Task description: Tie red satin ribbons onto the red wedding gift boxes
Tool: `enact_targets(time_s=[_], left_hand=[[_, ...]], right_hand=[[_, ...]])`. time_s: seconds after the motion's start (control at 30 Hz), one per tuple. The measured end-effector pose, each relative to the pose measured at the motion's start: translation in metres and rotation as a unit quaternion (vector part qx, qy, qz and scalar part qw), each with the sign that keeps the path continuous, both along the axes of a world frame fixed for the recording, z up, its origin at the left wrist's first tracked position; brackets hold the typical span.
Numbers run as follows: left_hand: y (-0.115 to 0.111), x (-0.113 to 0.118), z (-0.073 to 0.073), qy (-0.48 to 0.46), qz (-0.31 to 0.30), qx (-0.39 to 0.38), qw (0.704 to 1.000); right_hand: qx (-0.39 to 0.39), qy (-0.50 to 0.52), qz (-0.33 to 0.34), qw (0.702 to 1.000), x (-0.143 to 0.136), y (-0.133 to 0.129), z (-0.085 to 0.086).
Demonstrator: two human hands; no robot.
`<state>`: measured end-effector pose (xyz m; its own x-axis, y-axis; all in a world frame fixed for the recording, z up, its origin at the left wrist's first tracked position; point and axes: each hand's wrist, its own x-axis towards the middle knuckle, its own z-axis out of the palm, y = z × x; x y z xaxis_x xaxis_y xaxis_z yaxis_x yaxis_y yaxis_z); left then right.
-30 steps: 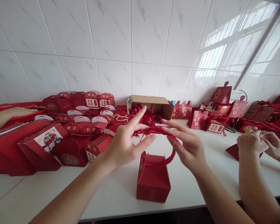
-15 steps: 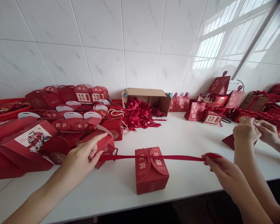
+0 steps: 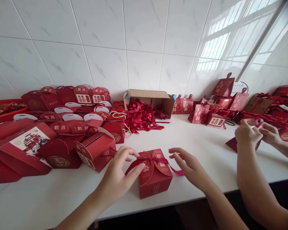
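A red gift box [image 3: 156, 182] with rounded interlocking flaps sits near the table's front edge. Across its top runs a dark red ribbon [image 3: 176, 172], crossed at the middle, its ends drooping to both sides. My left hand [image 3: 122, 169] is at the box's left side, thumb and fingers apart around the ribbon's left part, not closed on it. To the right of the box my right hand [image 3: 188, 164] is raised with its fingers apart, holding nothing.
Many red boxes [image 3: 60, 153] crowd the left side. A cardboard box [image 3: 150, 94] spills red ribbons [image 3: 141, 116] at the back. On the right, another person's hands [image 3: 248, 134] work at a dark red box, near stacked red boxes [image 3: 216, 120].
Both my hands have let go of the ribbon ends and moved inward to the box. The ribbon, stretched out straight before, now lies slack over the box.
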<state>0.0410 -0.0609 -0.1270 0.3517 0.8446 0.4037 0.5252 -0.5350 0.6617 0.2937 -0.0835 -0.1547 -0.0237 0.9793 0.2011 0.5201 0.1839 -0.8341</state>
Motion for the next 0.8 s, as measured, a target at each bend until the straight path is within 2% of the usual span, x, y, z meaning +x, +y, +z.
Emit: enact_targets(time_s=[0.13,0.3,0.43,0.67,0.8], left_hand=[[0.001,0.01,-0.01,-0.011,-0.006,-0.045,0.999],[0.004,0.01,-0.008,-0.026,-0.001,-0.126,0.992],[0.005,0.009,-0.005,-0.008,0.011,-0.19,0.982],[0.008,0.008,-0.004,0.047,0.031,-0.158,0.986],[0.01,0.009,-0.005,0.032,0.039,-0.139,0.989]], right_hand=[[-0.051,0.043,0.074,0.995,-0.019,0.003,0.003],[-0.086,0.019,0.042,0.995,-0.018,0.002,0.003],[-0.136,0.001,0.099,0.986,-0.011,0.002,0.004],[-0.165,0.121,0.167,0.964,-0.011,-0.003,0.005],[-0.155,0.15,0.192,0.957,-0.014,-0.005,0.008]])
